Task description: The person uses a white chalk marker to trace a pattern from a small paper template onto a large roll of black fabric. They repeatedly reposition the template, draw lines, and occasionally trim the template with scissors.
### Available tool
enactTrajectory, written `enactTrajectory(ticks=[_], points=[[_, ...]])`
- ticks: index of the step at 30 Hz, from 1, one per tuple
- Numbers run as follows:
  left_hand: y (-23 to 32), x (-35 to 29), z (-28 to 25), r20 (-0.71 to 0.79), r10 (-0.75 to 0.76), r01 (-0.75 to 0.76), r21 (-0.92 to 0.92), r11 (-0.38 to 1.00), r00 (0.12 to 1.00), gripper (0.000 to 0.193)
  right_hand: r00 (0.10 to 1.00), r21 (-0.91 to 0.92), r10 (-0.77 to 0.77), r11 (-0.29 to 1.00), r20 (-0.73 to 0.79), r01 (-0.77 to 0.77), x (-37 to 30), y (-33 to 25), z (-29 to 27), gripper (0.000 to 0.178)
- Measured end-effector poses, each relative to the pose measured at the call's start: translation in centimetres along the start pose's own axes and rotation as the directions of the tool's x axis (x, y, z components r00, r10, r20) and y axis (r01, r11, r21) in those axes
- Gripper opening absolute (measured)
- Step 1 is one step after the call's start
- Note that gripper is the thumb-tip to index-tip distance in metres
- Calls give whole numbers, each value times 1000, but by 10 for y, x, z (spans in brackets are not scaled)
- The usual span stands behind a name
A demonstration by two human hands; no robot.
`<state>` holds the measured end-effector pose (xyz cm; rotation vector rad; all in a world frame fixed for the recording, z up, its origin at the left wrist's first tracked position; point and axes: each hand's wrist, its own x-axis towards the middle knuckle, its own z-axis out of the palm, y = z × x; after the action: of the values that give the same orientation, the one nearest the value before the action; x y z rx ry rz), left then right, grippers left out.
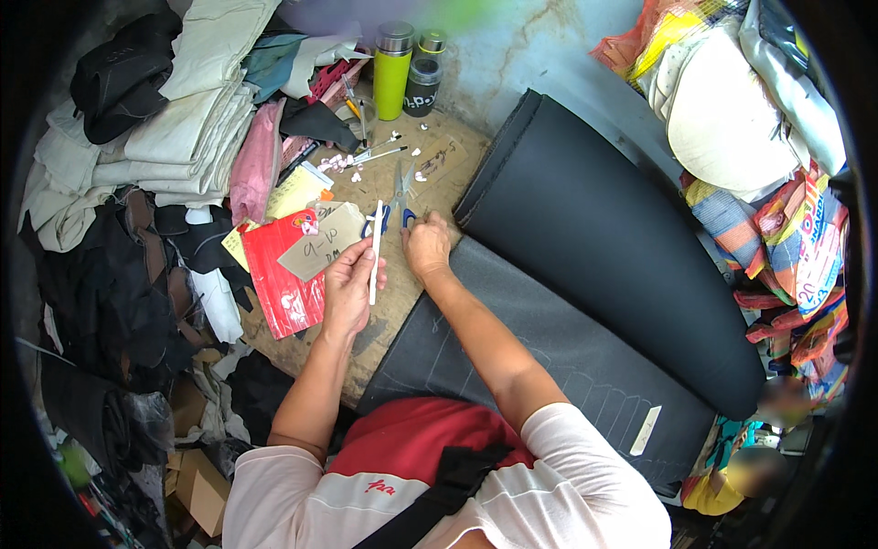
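A thin, straight white stick, perhaps a marking pencil, is upright in my left hand, pinched between thumb and fingers. To its right, my right hand rests low over the table with its fingers curled at a blue handle loop of the scissors. The blades point away from me; part of the other blue loop is behind the white stick. Beneath my left hand lie a brown card with handwriting and a shiny red packet.
A big black material roll lies at the right on a dark sheet with chalk outlines. Green and dark bottles stand at the back of the wooden table. Folded pale cloth is stacked at the left.
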<state>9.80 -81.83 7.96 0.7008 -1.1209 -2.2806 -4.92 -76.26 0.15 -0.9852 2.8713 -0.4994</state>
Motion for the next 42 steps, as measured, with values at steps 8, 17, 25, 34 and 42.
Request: enactTrajectory(ticks=[8, 17, 25, 34, 42], points=[[-3, -8, 9, 37, 32, -31, -25, 999, 999, 25, 992, -86, 66, 995, 105, -57, -7, -23, -11, 58], [-1, -20, 2, -31, 76, -72, 107, 992, 997, 25, 965, 17, 222, 974, 138, -227, 8, -31, -10, 71], [9, -25, 6, -78, 118, -114, 52, 992, 990, 24, 708, 681, 53, 231, 705, -695, -15, 18, -41, 17], [8, -23, 24, -130, 202, -205, -5, 979, 971, 24, 894, 902, -278, 356, 351, -244, -125, 24, -85, 55], [1, -31, 37, -149, 232, -240, -35, 970, 961, 24, 972, 760, -203, 648, 119, 42, -119, 10, -95, 66]])
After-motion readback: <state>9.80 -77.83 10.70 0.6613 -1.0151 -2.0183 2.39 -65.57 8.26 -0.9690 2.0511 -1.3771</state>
